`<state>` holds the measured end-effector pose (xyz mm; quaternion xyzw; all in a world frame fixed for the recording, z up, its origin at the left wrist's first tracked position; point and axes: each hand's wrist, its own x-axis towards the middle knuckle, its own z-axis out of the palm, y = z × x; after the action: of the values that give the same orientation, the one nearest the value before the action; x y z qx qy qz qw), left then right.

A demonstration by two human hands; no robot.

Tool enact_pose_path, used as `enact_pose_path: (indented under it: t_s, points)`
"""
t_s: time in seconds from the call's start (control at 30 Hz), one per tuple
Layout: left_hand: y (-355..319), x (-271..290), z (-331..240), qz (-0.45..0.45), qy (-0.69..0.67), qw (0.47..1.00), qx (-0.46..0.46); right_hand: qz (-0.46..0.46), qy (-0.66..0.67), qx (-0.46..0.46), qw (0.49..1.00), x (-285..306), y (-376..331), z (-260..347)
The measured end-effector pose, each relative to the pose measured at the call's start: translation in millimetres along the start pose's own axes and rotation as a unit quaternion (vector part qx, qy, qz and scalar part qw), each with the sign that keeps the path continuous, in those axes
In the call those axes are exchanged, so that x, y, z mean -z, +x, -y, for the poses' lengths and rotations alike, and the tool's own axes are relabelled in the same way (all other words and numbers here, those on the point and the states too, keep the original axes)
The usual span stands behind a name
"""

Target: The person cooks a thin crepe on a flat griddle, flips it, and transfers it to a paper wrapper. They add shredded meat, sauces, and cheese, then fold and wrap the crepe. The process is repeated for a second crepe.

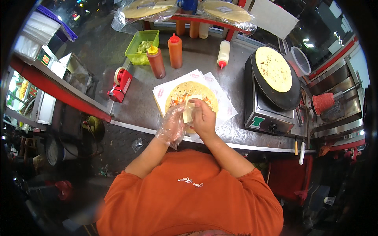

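My left hand (172,122), in a clear plastic glove, and my bare right hand (204,121) meet over a round yellow flatbread (211,94). Pinched between their fingers is a small pale yellow piece (189,111) that looks like a cheese slice; the fingers partly cover it. Shredded filling with orange and white sauce (186,94) lies on the middle of the flatbread. Beneath it, printed white paper sheets (226,109) are spread on the metal counter (141,106). My hands hide the flatbread's near part.
Right of me, another flatbread (273,70) lies on a round black griddle (289,103). Beyond the paper are two sauce bottles (176,53), a white squeeze bottle (223,54) and a green basket (137,59) of chopped greens. A red tape dispenser (121,87) stands left.
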<state>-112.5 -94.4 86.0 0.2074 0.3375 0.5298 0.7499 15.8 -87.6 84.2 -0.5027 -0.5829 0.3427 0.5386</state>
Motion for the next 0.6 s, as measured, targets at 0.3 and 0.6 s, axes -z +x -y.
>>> enact_pose_path:
  t_s: [0.3,0.6]
  points:
    - [23,33,-43,-0.041,0.112,0.991,-0.064,-0.108,0.278,-0.024,0.954,75,63,-7]
    - [49,42,-26,-0.074,0.358,0.927,-0.078,0.009,0.4,-0.155,0.903,-8,3,-11]
